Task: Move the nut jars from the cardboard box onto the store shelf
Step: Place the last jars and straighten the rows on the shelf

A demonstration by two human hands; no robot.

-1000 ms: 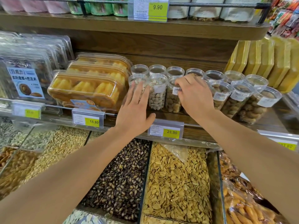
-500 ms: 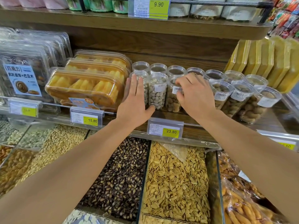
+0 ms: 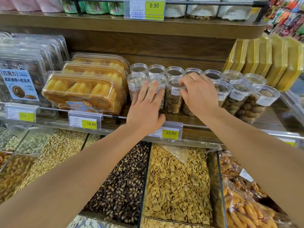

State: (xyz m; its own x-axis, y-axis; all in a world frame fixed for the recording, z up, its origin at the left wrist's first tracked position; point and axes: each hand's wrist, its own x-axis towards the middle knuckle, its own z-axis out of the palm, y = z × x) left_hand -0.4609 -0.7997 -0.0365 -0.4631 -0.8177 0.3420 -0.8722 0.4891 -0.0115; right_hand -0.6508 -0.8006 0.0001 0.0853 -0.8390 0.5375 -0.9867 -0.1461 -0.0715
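The left hand lies flat, fingers spread, against the front nut jars; the right hand curls loosely over the next jar. They stand on the store shelf. Best pushed gently, evenly, keeping rows straight.

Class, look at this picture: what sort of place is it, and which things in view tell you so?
Most likely a grocery shop's snack aisle. Yellow price tags hang along the shelf edge, sealed nut jars stand in rows, and open bins of loose seeds sit below.
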